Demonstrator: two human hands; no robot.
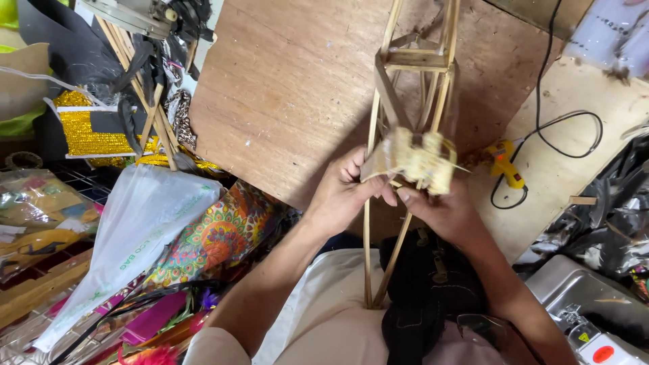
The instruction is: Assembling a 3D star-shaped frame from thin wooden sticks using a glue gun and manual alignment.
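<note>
Grip: left hand and right hand both clenched on pale fibre bundle at mid-height of bamboo stick frame, long axis running away over wooden surface; hands equally near.

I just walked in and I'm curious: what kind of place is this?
Probably a small craft workshop. Both hands work on a bamboo stick frame over a wooden board, a yellow glue gun lies nearby, and gold glitter trim is piled at the side.

bare plywood board open ahead, clutter w/ plastic bag blocks left, glue gun + cable right
</note>
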